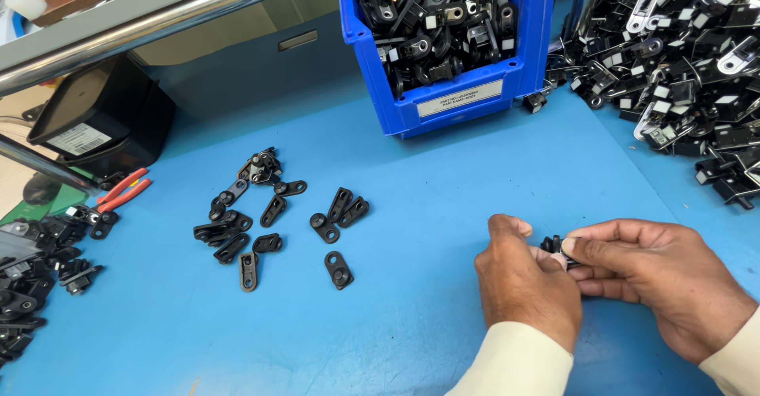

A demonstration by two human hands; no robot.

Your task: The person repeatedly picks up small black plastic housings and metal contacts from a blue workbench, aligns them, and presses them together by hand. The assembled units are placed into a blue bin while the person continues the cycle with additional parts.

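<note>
A view from above of two bare hands working at a blue worktop [443,174]. The left hand [526,281] and the right hand [661,281] meet near the lower right of the picture, both in pale cream sleeves. Between them sits a small black part [552,245], pinched at the fingertips and lifted just clear of the worktop. The grip of each hand is closed tight around it, thumb against forefinger, so only a sliver of the part shows; its exact shape cannot be made out. Holding it from both sides this way keeps it steady and near the eyes.

To the left, well apart from the hands, a loose scatter of flat black tabs [269,222] lies spread on the worktop, each with a round hole, laid out singly as if for easy picking. At the top centre stands a blue bin [443,103] full of black parts with white and metal ends. A large heap of similar parts [681,72] fills the top right corner. At the far left lie red-handled pliers [123,190] beside a black box [103,119], with more black parts [32,269] along the edge.
</note>
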